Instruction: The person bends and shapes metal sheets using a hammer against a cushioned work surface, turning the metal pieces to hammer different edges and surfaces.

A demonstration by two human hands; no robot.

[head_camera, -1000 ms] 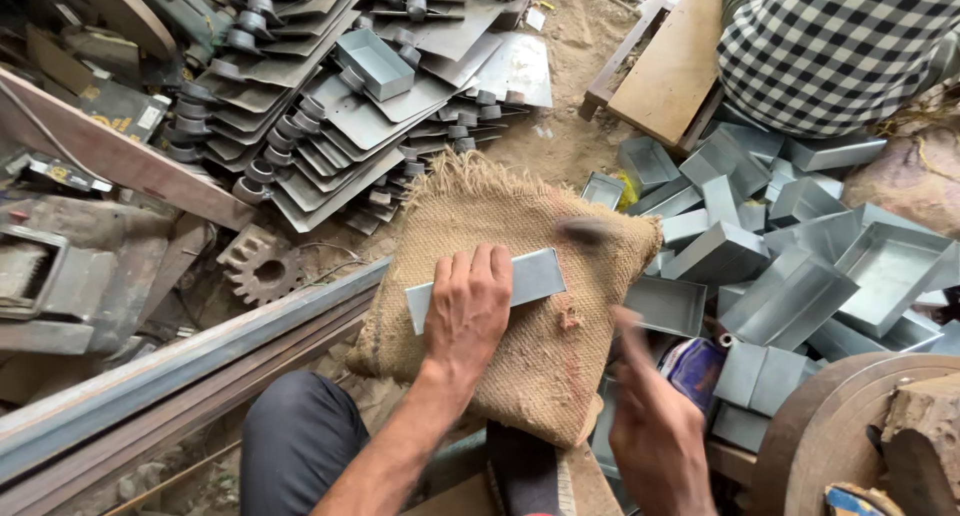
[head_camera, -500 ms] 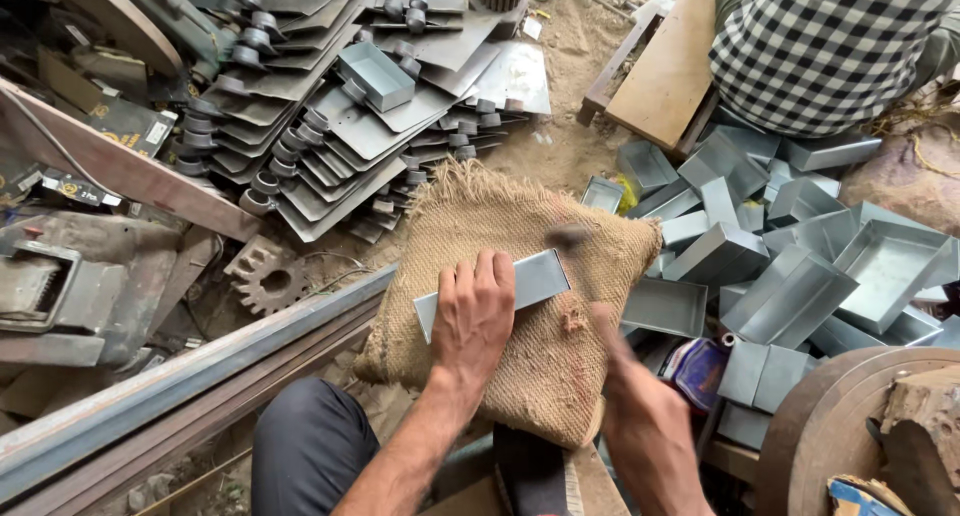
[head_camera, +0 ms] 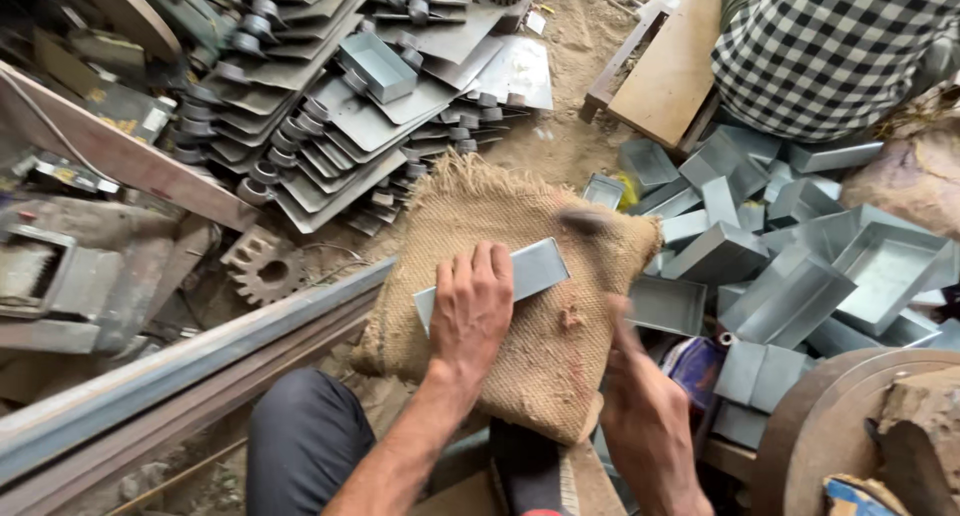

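— Where's the metal strip (head_camera: 500,280)?
— Flat on the burlap sack (head_camera: 545,341), pinned under the left hand (head_camera: 470,311), fingers spread.
— The right hand (head_camera: 645,416)?
— Grip clenched on a blurred hammer (head_camera: 585,221).

Dirt floor (head_camera: 570,126) carries everything. On it: stack of hinged sheet-metal plates (head_camera: 340,126) upper left, heap of grey metal trays (head_camera: 800,266) right, wooden board (head_camera: 670,71) top, gear (head_camera: 265,268) and steel rail (head_camera: 180,376) left, burlap pad (head_camera: 540,276) centre.
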